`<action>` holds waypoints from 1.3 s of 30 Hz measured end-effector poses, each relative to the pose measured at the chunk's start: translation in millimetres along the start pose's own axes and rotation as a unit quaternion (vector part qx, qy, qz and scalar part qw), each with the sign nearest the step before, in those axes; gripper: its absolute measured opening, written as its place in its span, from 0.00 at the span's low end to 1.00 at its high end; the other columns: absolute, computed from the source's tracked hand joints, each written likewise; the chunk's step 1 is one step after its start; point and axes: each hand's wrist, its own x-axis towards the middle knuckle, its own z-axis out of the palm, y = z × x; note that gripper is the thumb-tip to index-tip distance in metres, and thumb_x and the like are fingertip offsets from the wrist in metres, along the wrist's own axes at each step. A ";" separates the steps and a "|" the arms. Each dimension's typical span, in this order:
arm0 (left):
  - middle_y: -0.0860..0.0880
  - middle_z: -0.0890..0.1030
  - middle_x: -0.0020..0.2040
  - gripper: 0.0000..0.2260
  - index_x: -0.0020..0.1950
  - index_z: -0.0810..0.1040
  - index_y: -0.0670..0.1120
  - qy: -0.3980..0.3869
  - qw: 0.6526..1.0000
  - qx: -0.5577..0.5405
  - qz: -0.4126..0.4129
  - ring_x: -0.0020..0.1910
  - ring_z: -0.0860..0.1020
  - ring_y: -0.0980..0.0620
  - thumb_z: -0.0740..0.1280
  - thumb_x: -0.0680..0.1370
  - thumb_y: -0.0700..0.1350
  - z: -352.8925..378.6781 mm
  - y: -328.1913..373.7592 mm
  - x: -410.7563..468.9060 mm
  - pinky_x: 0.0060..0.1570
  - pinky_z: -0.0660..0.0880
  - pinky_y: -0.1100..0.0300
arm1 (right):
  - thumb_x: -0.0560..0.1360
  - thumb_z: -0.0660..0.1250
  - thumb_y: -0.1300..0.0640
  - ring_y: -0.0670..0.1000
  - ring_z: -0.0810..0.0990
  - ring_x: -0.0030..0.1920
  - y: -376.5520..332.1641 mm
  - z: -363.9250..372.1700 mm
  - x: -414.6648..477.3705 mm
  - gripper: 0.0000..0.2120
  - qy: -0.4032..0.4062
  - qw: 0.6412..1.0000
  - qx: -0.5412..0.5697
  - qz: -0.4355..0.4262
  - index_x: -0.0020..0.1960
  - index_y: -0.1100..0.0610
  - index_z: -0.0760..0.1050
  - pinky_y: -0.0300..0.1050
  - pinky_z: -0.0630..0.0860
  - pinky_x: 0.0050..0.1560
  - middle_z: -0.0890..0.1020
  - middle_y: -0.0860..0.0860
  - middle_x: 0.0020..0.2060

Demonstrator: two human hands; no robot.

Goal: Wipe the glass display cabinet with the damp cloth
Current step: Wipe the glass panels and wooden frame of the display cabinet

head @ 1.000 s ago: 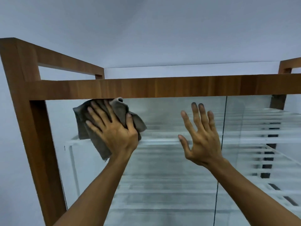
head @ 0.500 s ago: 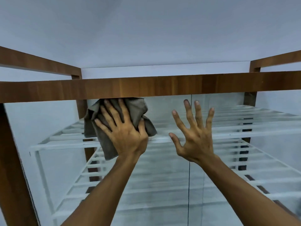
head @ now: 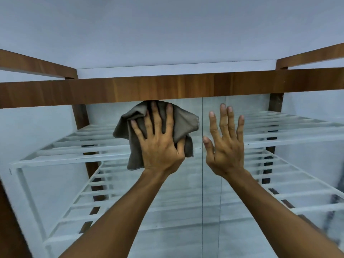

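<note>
The left hand [head: 158,140], fingers spread flat, presses the grey cloth [head: 183,123] against the cabinet's glass front [head: 167,211], just under the wooden top rail [head: 167,86]. The right hand [head: 226,144] is open and empty beside it; whether it touches the glass is unclear. The glass well below the rail looks streaky, so most wiping likely remains. The rail blocks upward travel, while there is open room downward.
</note>
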 end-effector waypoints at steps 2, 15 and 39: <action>0.40 0.51 0.85 0.37 0.85 0.57 0.48 -0.009 0.997 0.004 0.078 0.84 0.49 0.39 0.62 0.78 0.59 1.7 -13.3 -12.5 0.79 0.39 0.31 | 0.86 0.50 0.48 0.59 0.49 0.83 1.3 -0.6 -3.4 0.29 -0.004 1.000 0.002 -0.008 0.83 0.60 0.55 0.64 0.44 0.82 0.52 0.59 0.82; 0.42 0.51 0.85 0.36 0.85 0.54 0.49 -0.005 0.998 -0.016 0.053 0.85 0.48 0.45 0.61 0.79 0.54 5.4 -20.6 -21.1 0.79 0.40 0.34 | 0.85 0.53 0.52 0.60 0.51 0.83 7.8 -0.5 -10.1 0.27 -0.006 1.000 0.016 -0.019 0.82 0.61 0.59 0.65 0.47 0.82 0.59 0.64 0.81; 0.39 0.48 0.85 0.38 0.86 0.52 0.48 -0.034 0.999 -0.012 -0.014 0.84 0.47 0.37 0.57 0.82 0.66 4.8 16.8 -9.9 0.78 0.35 0.33 | 0.87 0.47 0.49 0.61 0.51 0.83 2.8 -0.3 -11.1 0.27 -0.007 1.000 -0.005 -0.010 0.83 0.59 0.54 0.64 0.46 0.82 0.53 0.60 0.82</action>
